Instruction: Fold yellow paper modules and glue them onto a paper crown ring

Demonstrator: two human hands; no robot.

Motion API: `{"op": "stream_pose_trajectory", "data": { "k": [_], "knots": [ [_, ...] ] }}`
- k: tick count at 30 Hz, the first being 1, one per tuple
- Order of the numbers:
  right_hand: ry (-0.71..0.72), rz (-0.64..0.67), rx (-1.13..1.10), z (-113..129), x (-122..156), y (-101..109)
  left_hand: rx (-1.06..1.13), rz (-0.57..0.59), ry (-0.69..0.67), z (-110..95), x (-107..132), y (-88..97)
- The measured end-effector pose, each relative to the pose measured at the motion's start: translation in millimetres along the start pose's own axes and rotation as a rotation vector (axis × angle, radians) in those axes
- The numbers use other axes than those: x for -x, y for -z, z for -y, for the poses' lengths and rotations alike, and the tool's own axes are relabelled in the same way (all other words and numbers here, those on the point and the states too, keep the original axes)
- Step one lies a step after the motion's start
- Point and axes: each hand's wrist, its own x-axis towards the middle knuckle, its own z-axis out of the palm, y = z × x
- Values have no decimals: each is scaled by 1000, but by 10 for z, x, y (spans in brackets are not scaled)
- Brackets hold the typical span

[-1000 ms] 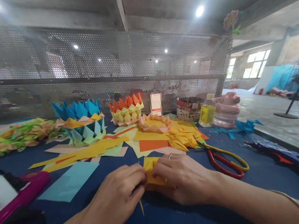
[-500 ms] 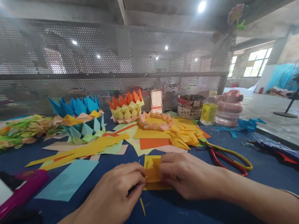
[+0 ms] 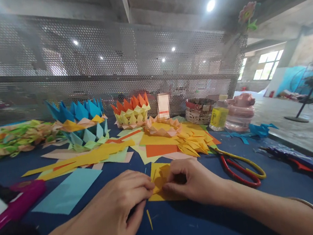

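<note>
Yellow paper [image 3: 158,175], lower centre, touches our left fingers [image 3: 141,183] and right fingers [image 3: 177,188]; whether they clamp, we cannot tell; let's crease evenly.

Blue tbl [image 3: 209,231] holds yel. sheet [image 3: 158,177], scissors [image 3: 240,158], btl [image 3: 218,117].

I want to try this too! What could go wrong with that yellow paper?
The yellow paper could slip or crease crookedly, as the left hand has its fingers at one edge and the right hand has its own nearer the middle. The scissors lie close on the right side, so a wide sweep might bump them. The light-blue sheet, nearby on the left, might get brushed.
</note>
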Motion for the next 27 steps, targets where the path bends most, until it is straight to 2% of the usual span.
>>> {"op": "stream_pose_trajectory", "data": {
  "k": [4,8,17,27],
  "knots": [
    [-136,-16,6,54,-6,-49,-8,6,-40,-54,-57,63],
    [-208,4,45,84,-10,-65,-52,-34,-77,-80,-83,115],
    [-237,0,80,95,-11,-97,-45,132,-48,-41,-62,116],
    [-269,6,74,108,3,-102,0,120,-1,-17,-32,37]
  ]
}}
